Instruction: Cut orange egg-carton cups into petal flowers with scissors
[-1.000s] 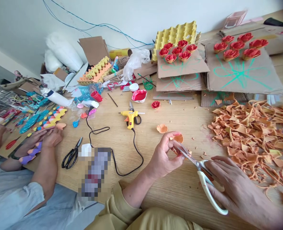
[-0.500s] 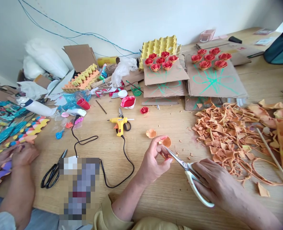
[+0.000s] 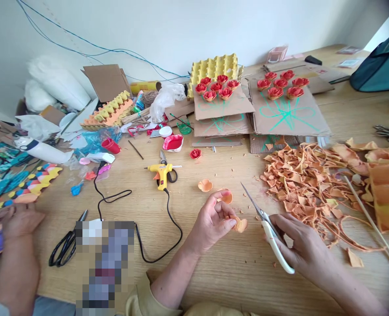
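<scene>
Between the thumb and fingers of my left hand (image 3: pixel 212 224) is a small orange egg-carton petal piece (image 3: pixel 240 224) with a scalloped edge. My right hand (image 3: pixel 296 241) grips white-handled scissors (image 3: pixel 269 235), their blades together and pointing up and left, apart from the piece. Just behind my left fingers lies an orange carton cup (image 3: pixel 226 196), partly hidden by them. Farther back sits a flower-shaped orange cup (image 3: pixel 205 185). A single red paper rose (image 3: pixel 195 153) lies beyond it, near a dish of red paint (image 3: pixel 173 143).
Orange carton scraps (image 3: pixel 299 188) are heaped at the right, beside a thin stick (image 3: pixel 373 226). A yellow glue gun (image 3: pixel 162 172) with a black cord and black scissors (image 3: pixel 66 245) lie left. Red roses stand on cardboard sheets (image 3: pixel 289 114). A co-worker's hands (image 3: pixel 19 221) are at far left.
The scissors have come away from the carton piece toward the right, and their blades are now clear of my left hand. The held piece now shows more fully beyond my left fingertips.
</scene>
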A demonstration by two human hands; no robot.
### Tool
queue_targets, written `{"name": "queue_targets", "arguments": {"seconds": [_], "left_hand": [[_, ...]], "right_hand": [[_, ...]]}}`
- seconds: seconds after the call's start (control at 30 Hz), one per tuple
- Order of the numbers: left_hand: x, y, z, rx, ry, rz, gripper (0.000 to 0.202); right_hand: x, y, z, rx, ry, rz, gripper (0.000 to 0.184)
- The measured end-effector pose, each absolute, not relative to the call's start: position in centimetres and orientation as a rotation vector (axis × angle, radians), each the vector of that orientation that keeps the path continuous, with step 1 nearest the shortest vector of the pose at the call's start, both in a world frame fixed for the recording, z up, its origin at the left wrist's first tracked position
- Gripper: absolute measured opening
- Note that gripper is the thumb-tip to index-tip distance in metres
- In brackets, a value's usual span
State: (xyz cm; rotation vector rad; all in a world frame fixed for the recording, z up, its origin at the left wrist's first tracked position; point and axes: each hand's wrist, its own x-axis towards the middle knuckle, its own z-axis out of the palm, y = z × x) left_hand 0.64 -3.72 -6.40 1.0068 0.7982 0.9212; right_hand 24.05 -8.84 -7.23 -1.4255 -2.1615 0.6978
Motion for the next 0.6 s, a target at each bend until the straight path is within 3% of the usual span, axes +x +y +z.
{"name": "queue_targets", "arguments": {"seconds": [0.27, 0.6], "left_hand": [[0.7, -4.2, -6.8, 1.085, 0.782, 0.820, 0.063], [1.3, -5.0, -7.3, 1.291, 0.817, 0.669, 0.069]], "right_hand": [[23.4, -8.9, -6.5, -1.388, -1.843, 1.149, 0.016], [21.7, -8.7, -6.7, -1.311, -1.553, 1.406, 0.020]]}}
